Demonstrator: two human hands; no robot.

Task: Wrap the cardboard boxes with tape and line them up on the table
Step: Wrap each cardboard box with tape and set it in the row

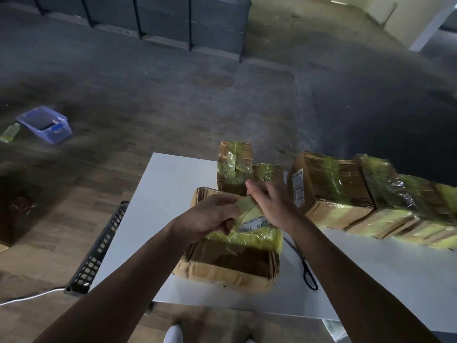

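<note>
Head view, looking down. A box (230,258), partly bound in yellowish tape (248,210), lies on the near middle of the white desk (165,189); a white "MADE IN CHINA" label shows on its top. Both hands meet above its far edge. The left hand (212,216) pinches one end of a loose stretch of the tape with curled fingers, and the right hand (272,204) grips the other end, the strip taut between them. Just behind stands an upright taped box (235,167), with a smaller one (268,173) beside it. A row of taped boxes (358,194) runs along the desk's right side. Scissors (306,268) lie just right of the near box. A black crate (99,248) stands against the desk's left edge. On the floor: a blue bin (45,125) and a bottle (10,132).
</note>
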